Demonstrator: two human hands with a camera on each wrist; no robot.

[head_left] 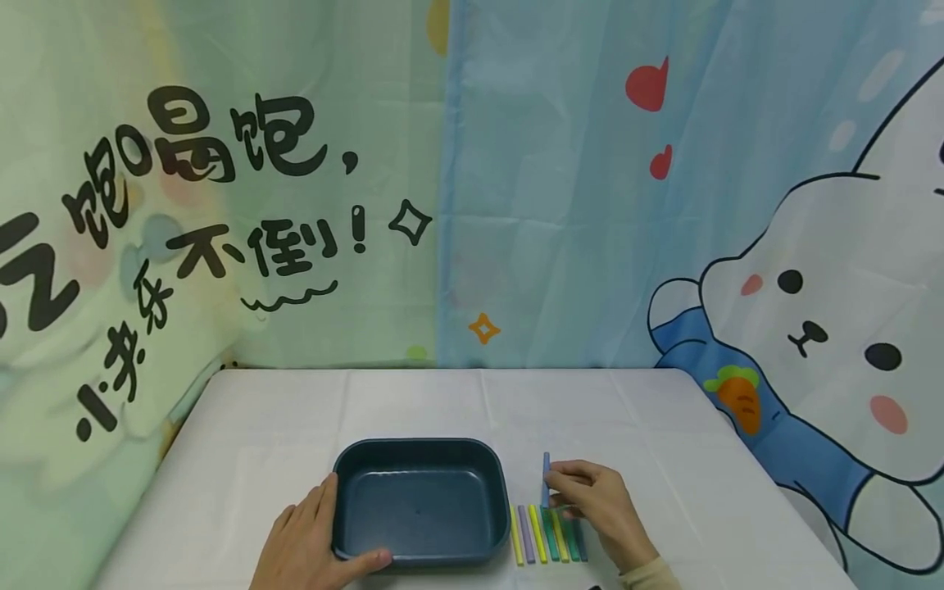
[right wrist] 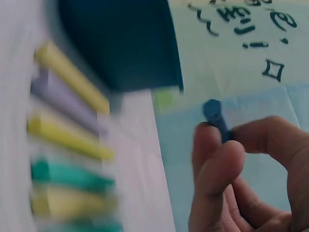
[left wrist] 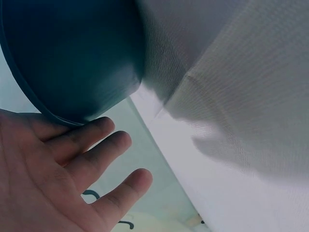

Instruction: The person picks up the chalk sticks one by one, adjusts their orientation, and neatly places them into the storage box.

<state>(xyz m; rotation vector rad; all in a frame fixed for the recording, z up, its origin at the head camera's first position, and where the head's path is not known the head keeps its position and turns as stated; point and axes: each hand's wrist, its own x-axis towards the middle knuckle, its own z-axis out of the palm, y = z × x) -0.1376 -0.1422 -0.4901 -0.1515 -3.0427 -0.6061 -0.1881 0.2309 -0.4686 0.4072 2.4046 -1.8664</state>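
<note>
A dark blue rectangular basin (head_left: 420, 516) stands on the white-covered table. At its front left corner, my left hand (head_left: 313, 533) touches the side with straight fingers, the thumb along the front rim. The left wrist view shows those fingers (left wrist: 99, 159) spread, with the fingertips close under the basin's rim. My right hand (head_left: 593, 500) pinches a slim blue stick (head_left: 546, 479) between thumb and fingers, upright in the head view. Below it lies a row of several sticks (head_left: 537, 533) in yellow, purple, green and dark teal, side by side, right of the basin.
A white cloth (head_left: 280, 434) covers the table, its far edge meeting a printed curtain (head_left: 531, 205) with lettering and a cartoon rabbit. Part of a small dark object (head_left: 594, 587) shows at the bottom of the head view.
</note>
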